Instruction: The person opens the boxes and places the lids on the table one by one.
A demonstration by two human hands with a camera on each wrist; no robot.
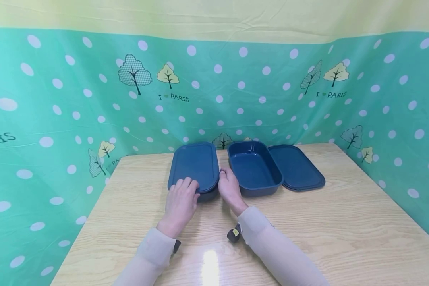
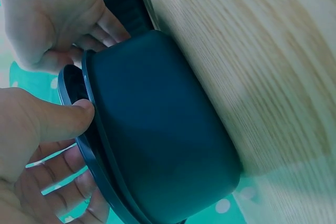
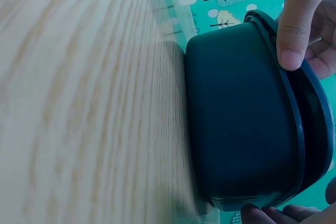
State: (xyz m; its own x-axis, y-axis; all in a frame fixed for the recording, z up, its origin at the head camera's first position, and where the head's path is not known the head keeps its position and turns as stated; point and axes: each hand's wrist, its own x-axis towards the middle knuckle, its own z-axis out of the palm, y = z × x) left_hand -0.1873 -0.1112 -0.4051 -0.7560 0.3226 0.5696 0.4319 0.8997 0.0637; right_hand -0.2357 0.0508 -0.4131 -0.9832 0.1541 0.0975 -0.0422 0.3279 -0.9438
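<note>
While the head view hides it, left hand (image 2: 31,129) thumb pinches the lid (image 2: 79,103) rim.

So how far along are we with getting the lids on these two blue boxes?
Partway. The left box has its lid on top, and the left hand and right hand are gripping that lid's rim; whether it is fully seated is unclear. The right box sits open, its lid lying beside it on the table.

Both hands (image 1: 203,194) grip the lidded blue box (image 1: 194,169) on the table (image 1: 343,222).
</note>
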